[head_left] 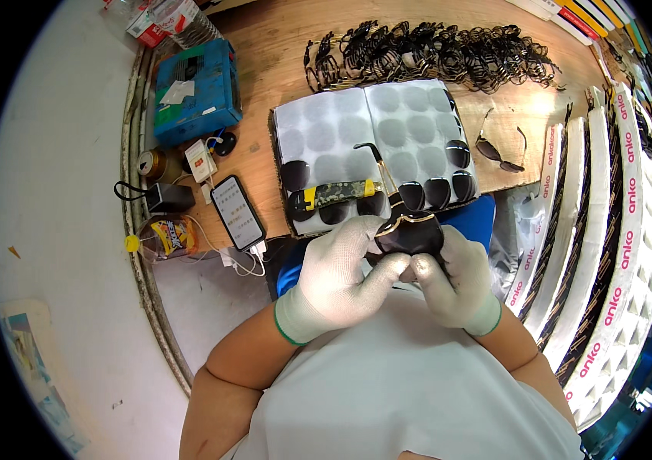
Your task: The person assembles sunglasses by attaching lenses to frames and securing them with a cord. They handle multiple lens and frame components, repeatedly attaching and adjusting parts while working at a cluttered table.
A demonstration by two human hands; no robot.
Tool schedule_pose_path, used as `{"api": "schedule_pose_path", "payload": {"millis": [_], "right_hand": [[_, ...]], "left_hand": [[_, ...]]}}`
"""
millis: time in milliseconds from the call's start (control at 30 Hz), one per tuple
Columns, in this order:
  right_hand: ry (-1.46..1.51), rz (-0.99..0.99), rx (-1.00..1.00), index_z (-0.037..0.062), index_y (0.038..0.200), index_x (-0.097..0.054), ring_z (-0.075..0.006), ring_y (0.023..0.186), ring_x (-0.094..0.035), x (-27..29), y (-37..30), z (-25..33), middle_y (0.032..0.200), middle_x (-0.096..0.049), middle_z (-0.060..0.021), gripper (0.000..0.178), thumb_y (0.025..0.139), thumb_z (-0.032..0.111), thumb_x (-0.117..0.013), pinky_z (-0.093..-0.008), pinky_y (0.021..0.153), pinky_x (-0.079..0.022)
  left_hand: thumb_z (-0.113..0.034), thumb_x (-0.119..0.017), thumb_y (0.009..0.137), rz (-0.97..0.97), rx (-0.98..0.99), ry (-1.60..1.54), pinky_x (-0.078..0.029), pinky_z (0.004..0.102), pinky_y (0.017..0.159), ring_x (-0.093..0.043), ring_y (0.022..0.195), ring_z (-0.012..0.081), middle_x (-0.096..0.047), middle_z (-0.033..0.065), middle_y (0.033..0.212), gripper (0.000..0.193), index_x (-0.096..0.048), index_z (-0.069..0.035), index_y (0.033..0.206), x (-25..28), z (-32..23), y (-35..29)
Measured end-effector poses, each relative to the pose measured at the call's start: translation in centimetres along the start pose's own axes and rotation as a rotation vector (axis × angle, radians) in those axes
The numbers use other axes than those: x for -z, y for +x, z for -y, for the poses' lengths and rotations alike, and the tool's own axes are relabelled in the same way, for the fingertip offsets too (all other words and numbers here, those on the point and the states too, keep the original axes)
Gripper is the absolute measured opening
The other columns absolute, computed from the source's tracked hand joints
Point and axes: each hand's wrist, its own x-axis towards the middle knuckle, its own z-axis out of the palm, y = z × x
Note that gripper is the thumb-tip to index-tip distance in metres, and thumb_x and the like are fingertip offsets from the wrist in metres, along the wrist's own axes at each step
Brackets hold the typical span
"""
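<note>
Close to my body, both white-gloved hands hold a pair of sunglasses [412, 234] with a black frame, gold trim and dark lens. My left hand [341, 272] is closed on the left side, and my right hand [460, 274] on the right. The thumb tips nearly meet at the lens's lower edge; the fingers behind are partly hidden. One temple arm [381, 162] points away over a box of lenses [326, 103]. Loose dark lenses [295, 175] lie on its white paper, marked with round shapes. A camouflage-patterned tool with yellow bands [337, 194] rests across the box's near left.
Tangled spectacle frames [433, 55] line the table's back. Another pair of sunglasses [501, 149] lies right of the box. Long white cartons [610, 230] of frames stand at the right. Leftward are a phone [238, 213], a black speaker-like block [171, 198] and a blue case [195, 92].
</note>
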Motion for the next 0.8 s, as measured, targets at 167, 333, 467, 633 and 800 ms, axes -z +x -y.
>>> {"api": "schedule_pose_path", "payload": {"millis": [167, 333, 467, 633, 800], "right_hand": [[0.052, -0.001, 0.015, -0.0036, 0.108, -0.06, -0.0166, 0.064, -0.069, 0.1, 0.2, 0.5, 0.075, -0.071, -0.009, 0.021, 0.103, 0.017, -0.058, -0.0283, 0.06, -0.053], [0.237, -0.011, -0.058, -0.003, 0.103, -0.061, -0.0168, 0.062, -0.069, -0.2, 0.0, -0.2, 0.074, -0.072, -0.0088, 0.018, 0.1, 0.015, -0.061, -0.0283, 0.059, -0.053], [0.077, -0.001, -0.074, -0.0047, 0.101, -0.06, -0.0167, 0.062, -0.069, 0.4, 0.2, 0.4, 0.073, -0.072, -0.0091, 0.022, 0.096, 0.016, -0.066, -0.029, 0.059, -0.053], [-0.011, -0.032, 0.041, -0.0058, 0.099, -0.059, -0.0173, 0.061, -0.07, 0.4, -0.1, 0.2, 0.071, -0.071, -0.0091, 0.025, 0.095, 0.017, -0.069, -0.0294, 0.058, -0.053], [0.058, 0.015, -0.032, -0.006, 0.112, -0.058, -0.0164, 0.066, -0.07, 0.4, 0.4, 1.0, 0.075, -0.071, -0.0087, 0.024, 0.1, 0.014, -0.062, -0.0292, 0.061, -0.053]], "left_hand": [[-0.004, -0.07, 0.095, 0.054, 0.072, -0.226, -0.057, 0.0305, 0.076, -0.073, 0.085, 0.0166, -0.072, 0.0104, 0.094, 0.025, -0.059, 0.003, 0.117, 0.1, 0.8, 0.0], [0.0, -0.064, 0.097, 0.141, 0.285, -0.531, -0.058, 0.0293, 0.077, -0.072, 0.086, 0.014, -0.072, 0.0103, 0.095, 0.022, -0.058, 0.004, 0.117, 0.4, 0.4, -0.1], [-0.005, -0.065, 0.099, 0.088, 0.197, -0.336, -0.057, 0.0286, 0.079, -0.069, 0.089, 0.0131, -0.071, 0.011, 0.101, 0.02, -0.057, 0.004, 0.115, -0.1, -0.6, 0.0], [-0.008, -0.072, 0.095, 0.039, 0.004, -0.047, -0.055, 0.0279, 0.076, -0.069, 0.085, 0.0136, -0.071, 0.012, 0.097, 0.019, -0.062, 0.002, 0.107, 0.2, -1.6, 0.2], [-0.001, -0.063, 0.098, 0.043, 0.09, -0.39, -0.058, 0.0315, 0.074, -0.073, 0.084, 0.0159, -0.073, 0.0112, 0.096, 0.021, -0.06, 0.005, 0.117, -0.2, 0.4, 0.0]]}}
